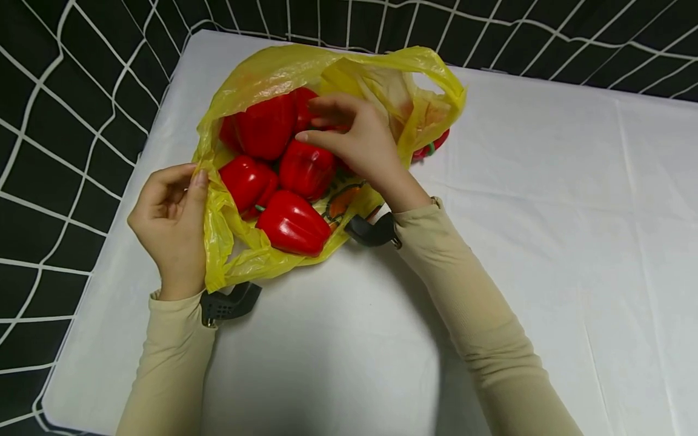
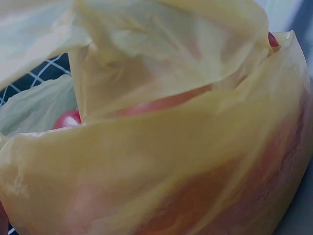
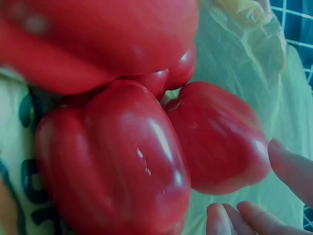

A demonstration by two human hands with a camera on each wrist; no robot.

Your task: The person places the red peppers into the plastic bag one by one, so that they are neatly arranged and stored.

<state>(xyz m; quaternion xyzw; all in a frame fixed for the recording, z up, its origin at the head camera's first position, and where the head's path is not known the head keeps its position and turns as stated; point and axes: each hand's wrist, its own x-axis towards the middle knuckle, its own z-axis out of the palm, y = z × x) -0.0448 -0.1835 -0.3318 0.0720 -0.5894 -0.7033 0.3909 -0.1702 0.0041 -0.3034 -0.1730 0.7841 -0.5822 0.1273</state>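
Note:
A yellow plastic bag [image 1: 272,63] lies open on the table with several red bell peppers [image 1: 294,222] inside it. My left hand [image 1: 171,215] pinches the bag's left rim between thumb and fingers. Over the bag's mouth is my right hand [image 1: 354,133], its fingers spread loosely above the peppers with nothing held. In the right wrist view, the thumb and fingertips [image 3: 291,169] are close to a red bell pepper [image 3: 220,137]; whether they touch it I cannot tell. Yellow film [image 2: 146,161] fills most of the left wrist view and hides the left hand's grip.
Another red pepper [image 1: 433,147] with a bit of green shows just outside the bag's right side. A white cloth [image 1: 545,212] covers the table. Black panels with white netting [image 1: 71,151] stand along the left and back edges.

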